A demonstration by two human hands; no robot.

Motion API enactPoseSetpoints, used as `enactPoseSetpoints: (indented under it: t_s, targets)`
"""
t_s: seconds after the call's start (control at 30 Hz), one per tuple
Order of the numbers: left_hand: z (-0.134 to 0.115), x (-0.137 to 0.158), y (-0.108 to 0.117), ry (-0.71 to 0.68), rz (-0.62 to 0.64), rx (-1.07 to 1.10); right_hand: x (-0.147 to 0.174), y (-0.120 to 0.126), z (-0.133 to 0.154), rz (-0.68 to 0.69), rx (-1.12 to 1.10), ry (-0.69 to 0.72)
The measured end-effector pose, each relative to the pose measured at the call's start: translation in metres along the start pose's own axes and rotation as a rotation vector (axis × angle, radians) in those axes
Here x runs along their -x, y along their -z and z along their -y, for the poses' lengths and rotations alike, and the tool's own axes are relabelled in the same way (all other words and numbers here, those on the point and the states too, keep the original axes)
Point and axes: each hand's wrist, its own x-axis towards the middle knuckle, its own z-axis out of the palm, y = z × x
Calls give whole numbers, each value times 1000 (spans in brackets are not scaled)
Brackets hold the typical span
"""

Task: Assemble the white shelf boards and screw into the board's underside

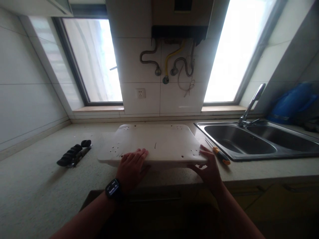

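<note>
A white board (164, 142) with rounded corners lies on the countertop, with small holes clustered near its corners and a short dark mark at its middle. My left hand (132, 167) rests its fingers flat on the front edge, left of centre, the thumb below the edge. At the front right corner, my right hand (208, 166) pinches the board, fingers on top and thumb beneath. Just right of that hand lies a screwdriver (220, 155) with an orange and black handle. Several black ribbed pieces (71, 155) lie together left of the board; their kind is unclear.
The pale speckled countertop (37, 192) runs along a tiled wall. A steel double sink (276, 149) with a tap (251, 101) is at the right, a blue jug-like container (290, 104) beyond it. A wall-mounted heater (181, 20) with pipes hangs above, between two windows.
</note>
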Motion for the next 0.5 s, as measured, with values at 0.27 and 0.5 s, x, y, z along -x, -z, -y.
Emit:
enactPoseSetpoints:
  t_s: [0.27, 0.5]
  targets:
    - [33, -17, 48, 56, 161, 82, 1, 8, -8, 69, -162, -78]
    - [173, 15, 87, 579, 166, -32, 1, 11, -2, -22, -162, -183]
